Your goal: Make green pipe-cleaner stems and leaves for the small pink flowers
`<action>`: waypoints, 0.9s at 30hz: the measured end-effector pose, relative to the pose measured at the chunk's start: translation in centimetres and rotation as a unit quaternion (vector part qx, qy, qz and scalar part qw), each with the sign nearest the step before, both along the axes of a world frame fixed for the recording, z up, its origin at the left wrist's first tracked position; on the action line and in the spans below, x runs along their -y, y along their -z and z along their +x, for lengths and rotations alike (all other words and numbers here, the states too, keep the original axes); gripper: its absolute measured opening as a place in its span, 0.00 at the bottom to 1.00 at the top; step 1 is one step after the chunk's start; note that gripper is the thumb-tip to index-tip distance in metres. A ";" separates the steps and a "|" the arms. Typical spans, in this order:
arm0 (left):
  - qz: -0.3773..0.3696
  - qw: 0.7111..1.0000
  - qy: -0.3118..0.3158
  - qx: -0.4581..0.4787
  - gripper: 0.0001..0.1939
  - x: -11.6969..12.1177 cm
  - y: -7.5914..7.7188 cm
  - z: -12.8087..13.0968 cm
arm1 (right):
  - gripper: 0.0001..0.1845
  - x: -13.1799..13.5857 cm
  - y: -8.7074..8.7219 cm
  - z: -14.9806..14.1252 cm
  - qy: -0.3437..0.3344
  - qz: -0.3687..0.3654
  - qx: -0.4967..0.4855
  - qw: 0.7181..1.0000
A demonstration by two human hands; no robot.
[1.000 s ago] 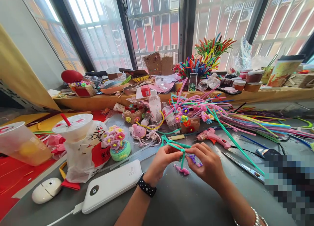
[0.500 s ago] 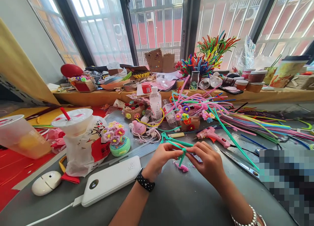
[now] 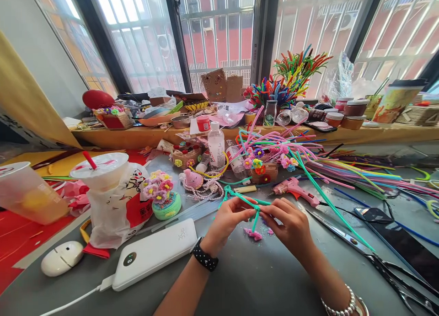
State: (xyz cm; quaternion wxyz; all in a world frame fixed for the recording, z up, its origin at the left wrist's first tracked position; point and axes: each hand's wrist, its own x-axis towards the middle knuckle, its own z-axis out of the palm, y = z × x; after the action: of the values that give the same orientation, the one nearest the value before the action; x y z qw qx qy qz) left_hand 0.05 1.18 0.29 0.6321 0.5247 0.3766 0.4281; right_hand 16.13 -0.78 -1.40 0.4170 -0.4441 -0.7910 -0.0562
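Both hands meet over the grey table around a green pipe cleaner (image 3: pixel 255 222) bent into a knotted shape. My left hand (image 3: pixel 228 222) pinches it between thumb and fingers, just left of the knot. On the other side, my right hand (image 3: pixel 288 222) grips it close to the same knot. One short end hangs down between the hands, and looped parts stick out beyond the left fingers. Below lies a fuzzy pink piece (image 3: pixel 253 234), with small purple bits partly hidden behind the right fingers.
A pink glue gun (image 3: pixel 297 190), scissors (image 3: pixel 356 245) and a phone (image 3: pixel 401 245) lie to the right. Leftward are a white power bank (image 3: pixel 156 254), a bagged drink cup (image 3: pixel 113 201) and a small flower pot (image 3: pixel 167 208). Behind, pipe cleaners (image 3: pixel 343 169) spread near a bottle (image 3: pixel 216 144).
The hands stay nearly in place, both still gripping the green pipe cleaner, whose hanging end has shifted slightly. The camera view has moved a little.
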 end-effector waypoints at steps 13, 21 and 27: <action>0.042 0.999 -0.002 -0.004 0.13 0.0 0.3 -0.1 | 0.08 -0.2 -0.2 0.1 -0.028 -0.039 -0.060 0.997; 0.021 0.999 -0.038 -0.003 0.10 0.2 0.3 0.5 | 0.07 -0.4 0.0 0.2 -0.023 -0.028 -0.061 0.997; 0.027 0.998 -0.063 0.003 0.10 0.3 0.4 0.9 | 0.07 -0.3 0.0 0.1 -0.017 -0.016 -0.066 0.998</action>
State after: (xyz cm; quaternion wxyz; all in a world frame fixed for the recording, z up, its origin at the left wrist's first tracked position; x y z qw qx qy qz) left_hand 0.91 0.87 -0.13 0.5904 0.5155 0.3951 0.4791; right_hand 16.21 -0.44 -1.45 0.4616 -0.4404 -0.7700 -0.0071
